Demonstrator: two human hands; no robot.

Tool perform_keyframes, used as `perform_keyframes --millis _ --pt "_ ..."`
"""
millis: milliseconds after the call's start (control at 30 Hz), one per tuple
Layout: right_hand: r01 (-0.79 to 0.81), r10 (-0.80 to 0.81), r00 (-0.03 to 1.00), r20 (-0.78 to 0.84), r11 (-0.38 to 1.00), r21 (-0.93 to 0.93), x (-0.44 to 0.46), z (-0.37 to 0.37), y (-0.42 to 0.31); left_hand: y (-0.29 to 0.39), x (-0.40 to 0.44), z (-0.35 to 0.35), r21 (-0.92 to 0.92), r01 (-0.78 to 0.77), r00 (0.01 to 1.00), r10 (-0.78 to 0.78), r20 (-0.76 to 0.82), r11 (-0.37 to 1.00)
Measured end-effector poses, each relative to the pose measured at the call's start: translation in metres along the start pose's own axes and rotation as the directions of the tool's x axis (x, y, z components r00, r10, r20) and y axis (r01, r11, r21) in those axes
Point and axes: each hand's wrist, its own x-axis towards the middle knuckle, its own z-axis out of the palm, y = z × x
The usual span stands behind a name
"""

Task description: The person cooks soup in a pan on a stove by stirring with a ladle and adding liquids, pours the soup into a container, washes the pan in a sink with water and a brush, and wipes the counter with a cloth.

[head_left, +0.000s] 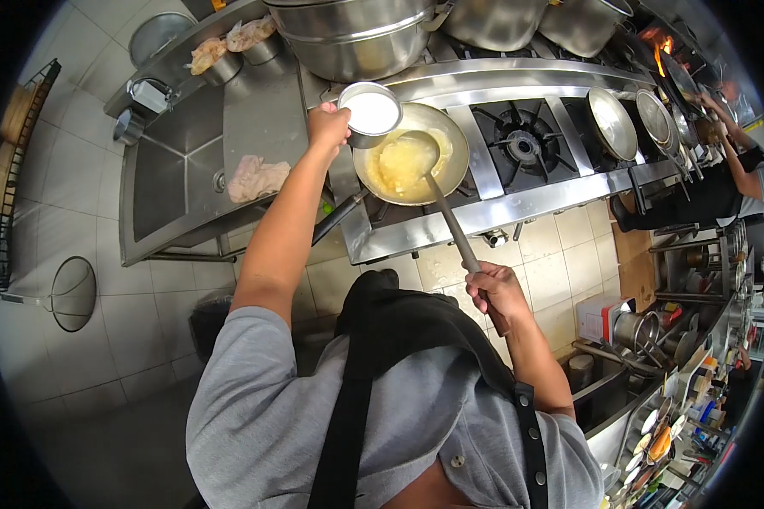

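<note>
Pan [456,159] at 12 o'clock, L fingers [340,117] gripping bowl [372,141] w/ white stuff [372,111] at its 10-11, R fingers [489,284] round ladle [452,222]; sudden tilt cld prob splash.

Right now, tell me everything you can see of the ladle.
The ladle looks like metal: a rounded scoop on a long, straight grey handle, browner at its lower end. The scoop sits in the pan among yellow food; whether it touches the pan's bottom cannot be told. The handle slants out over the rim toward the person, whose right grip closes around it near the lower end.
</note>
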Motion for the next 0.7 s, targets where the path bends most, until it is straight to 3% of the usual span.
perform_keyframes --millis 200,300,400,500,600,633,700 --pt "0.158 -0.194 0.979 -0.062 0.916 -0.368 0.003 0.005 0.004 -0.004 0.006 -0.001 -0.015 0.009 1.0 -0.008 0.025 1.0" --pt "0.207 -0.338 0.936 -0.102 0.758 -0.618 0.011 0.0 0.008 0.0 0.004 0.0 -0.022 0.012 0.999 -0.011 0.033 1.0" --pt "0.187 -0.491 0.867 -0.087 0.483 -0.855 0.01 0.006 0.005 0.005 0.004 0.001 -0.038 0.025 0.998 -0.023 0.056 0.999" --pt "0.131 -0.571 0.816 -0.093 0.339 -0.931 0.023 0.004 0.024 0.009 0.007 0.002 -0.05 0.023 0.996 -0.019 0.09 0.998" --pt "0.155 -0.475 0.876 -0.084 0.442 -0.883 0.035 0.002 0.041 0.012 0.01 0.004 -0.054 0.022 0.991 -0.015 0.131 0.998" --pt "0.117 -0.289 0.949 -0.124 0.689 -0.716 0.042 0.001 0.047 0.014 0.012 0.005 -0.053 0.022 0.989 -0.014 0.148 0.998" --pt "0.06 -0.095 0.994 -0.056 0.892 -0.448 0.043 0.005 0.042 0.018 0.013 0.009 -0.057 0.014 0.989 -0.006 0.145 0.998"
